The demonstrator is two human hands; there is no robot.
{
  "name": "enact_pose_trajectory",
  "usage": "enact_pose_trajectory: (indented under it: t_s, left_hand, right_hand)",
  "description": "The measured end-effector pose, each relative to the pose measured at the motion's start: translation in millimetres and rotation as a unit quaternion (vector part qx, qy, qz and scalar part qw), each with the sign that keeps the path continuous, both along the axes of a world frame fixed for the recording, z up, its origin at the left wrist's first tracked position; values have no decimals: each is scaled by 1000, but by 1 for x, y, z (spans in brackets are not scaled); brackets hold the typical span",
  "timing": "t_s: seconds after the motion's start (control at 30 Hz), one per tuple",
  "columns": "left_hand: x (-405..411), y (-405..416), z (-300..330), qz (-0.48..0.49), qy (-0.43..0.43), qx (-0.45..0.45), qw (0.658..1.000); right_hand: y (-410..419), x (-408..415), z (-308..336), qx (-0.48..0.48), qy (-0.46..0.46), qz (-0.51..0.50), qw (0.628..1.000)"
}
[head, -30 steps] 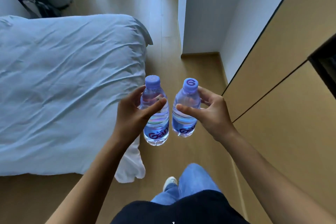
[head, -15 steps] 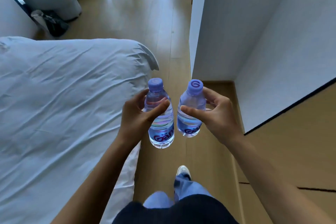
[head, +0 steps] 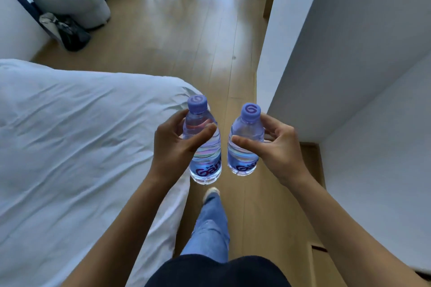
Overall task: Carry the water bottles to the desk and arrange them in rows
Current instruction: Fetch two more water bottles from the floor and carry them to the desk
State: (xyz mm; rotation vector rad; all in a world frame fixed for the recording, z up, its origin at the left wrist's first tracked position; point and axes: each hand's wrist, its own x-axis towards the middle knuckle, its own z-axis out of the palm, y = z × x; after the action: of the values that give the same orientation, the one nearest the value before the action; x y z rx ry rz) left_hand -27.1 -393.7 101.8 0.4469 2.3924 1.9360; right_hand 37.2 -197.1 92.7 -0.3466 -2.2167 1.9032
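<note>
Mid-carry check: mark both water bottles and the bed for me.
Left bottle (head: 207, 158): head view, on the lower body below the left hand's thumb.
Right bottle (head: 243, 161): head view, on the lower body under the right hand's thumb.
Bed (head: 77, 137): head view, on the wrinkled white cover.

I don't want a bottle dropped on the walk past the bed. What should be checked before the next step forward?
1. Left hand grips the left clear plastic purple-capped water bottle: ok.
2. Right hand grips the right clear purple-capped bottle: ok.
3. Both caps on: ok.
4. Bottles apart, not knocking: ok.
5. Wooden floor ahead, between white bed and white wall, free: ok.
6. Desk surface ready: cannot tell, out of view.
</note>
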Motion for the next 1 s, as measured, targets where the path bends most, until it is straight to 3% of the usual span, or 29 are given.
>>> enact_pose_trajectory:
  t_s: [0.27,1.0]
  left_hand:
    - [-203,39,13,1,21,-42,999]
    - [-623,218,28,75,8,-8,997]
  right_hand:
    - [39,-200,7,12,2,-9,1000]
    - [208,-633,15,15,49,-27,998]
